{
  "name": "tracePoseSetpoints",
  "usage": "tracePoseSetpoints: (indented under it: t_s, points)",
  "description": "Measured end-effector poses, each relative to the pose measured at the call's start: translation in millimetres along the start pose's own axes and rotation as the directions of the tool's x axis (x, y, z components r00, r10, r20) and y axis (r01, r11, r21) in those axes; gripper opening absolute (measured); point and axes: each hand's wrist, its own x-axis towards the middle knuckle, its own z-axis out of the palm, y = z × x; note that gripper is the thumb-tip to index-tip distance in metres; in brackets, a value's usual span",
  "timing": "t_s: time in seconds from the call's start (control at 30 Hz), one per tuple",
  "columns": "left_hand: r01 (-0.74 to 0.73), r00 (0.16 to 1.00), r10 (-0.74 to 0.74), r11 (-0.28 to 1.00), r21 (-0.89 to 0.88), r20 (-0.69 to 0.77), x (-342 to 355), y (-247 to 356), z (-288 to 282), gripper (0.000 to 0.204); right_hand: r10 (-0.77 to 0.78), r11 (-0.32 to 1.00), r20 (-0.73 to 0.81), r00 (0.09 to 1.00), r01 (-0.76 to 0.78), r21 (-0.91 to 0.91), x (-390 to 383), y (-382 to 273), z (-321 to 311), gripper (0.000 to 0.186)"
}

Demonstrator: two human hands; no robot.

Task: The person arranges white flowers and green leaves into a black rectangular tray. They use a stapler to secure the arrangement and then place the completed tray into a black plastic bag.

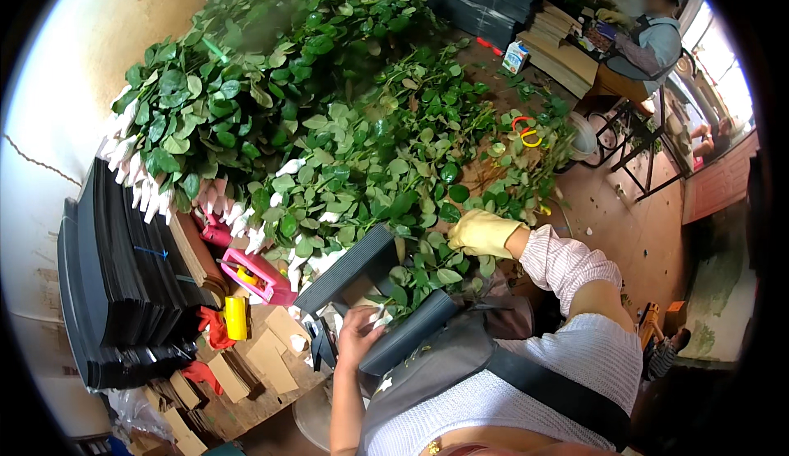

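Our bare left hand (358, 333) reaches forward, fingers curled on the near edge of the dark corrugated wrap (362, 279) lying before us on the surface. Our right hand (483, 232), in a yellow glove, stretches out, fingers clenched among the leafy green stems (386, 176) bundled in that wrap.

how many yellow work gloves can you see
1: a yellow work glove on the person's right hand, reaching into the green leafy stems. The left hand is bare, on the dark corrugated sheet. Others may be hidden under leaves.
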Motion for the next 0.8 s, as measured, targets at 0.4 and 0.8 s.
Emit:
tracePoseSetpoints:
  t_s: [0.4,0.8]
  points:
    - [0.070,0.997,-0.064,0.974,0.216,-0.031,8.2,-9.9,-5.8,0.021,0.327,0.876,-0.360,0.874,-0.423,-0.231,147.4,63.1,-29.2,0.022]
    - [-0.008,0.992,0.028,0.986,0.164,-0.122,9.8,0.0,2.0,0.012,-0.161,0.984,-0.379,0.911,0.121,-0.128,69.2,-32.9,-161.7,0.040]
